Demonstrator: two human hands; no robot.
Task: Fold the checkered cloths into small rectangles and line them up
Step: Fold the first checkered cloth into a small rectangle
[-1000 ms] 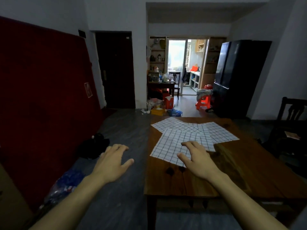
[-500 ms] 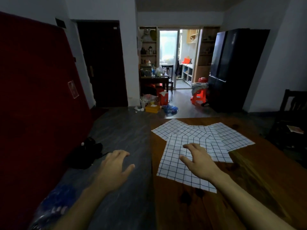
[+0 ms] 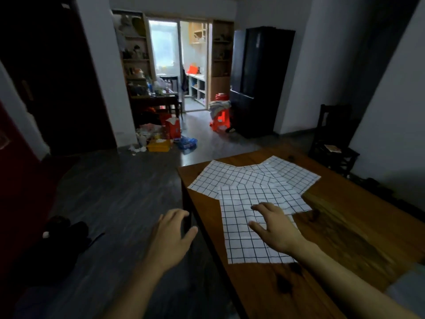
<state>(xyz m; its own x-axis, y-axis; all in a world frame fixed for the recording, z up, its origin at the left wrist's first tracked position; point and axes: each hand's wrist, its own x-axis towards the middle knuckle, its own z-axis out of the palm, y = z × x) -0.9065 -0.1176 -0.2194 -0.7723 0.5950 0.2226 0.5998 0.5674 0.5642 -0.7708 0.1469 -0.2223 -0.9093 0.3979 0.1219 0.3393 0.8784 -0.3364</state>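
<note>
Several white cloths with a black check pattern lie unfolded and overlapping on a brown wooden table (image 3: 345, 229). The nearest checkered cloth (image 3: 239, 217) lies on top, squared toward me. Behind it spread a left cloth (image 3: 218, 176) and a right cloth (image 3: 292, 171). My right hand (image 3: 274, 226) rests flat on the nearest cloth with fingers spread. My left hand (image 3: 171, 236) hovers open, palm down, just off the table's left edge, over the floor.
A dark wooden chair (image 3: 333, 137) stands beyond the table's right side. A tall black fridge (image 3: 259, 81) is at the back. Boxes and bags (image 3: 165, 139) clutter the floor near a doorway. A dark bundle (image 3: 64, 231) lies on the floor at left.
The view has moved closer to the table and turned left. The nearest cloth has slid nearer under my right hand. My left hand has come up to the table's left edge.
</note>
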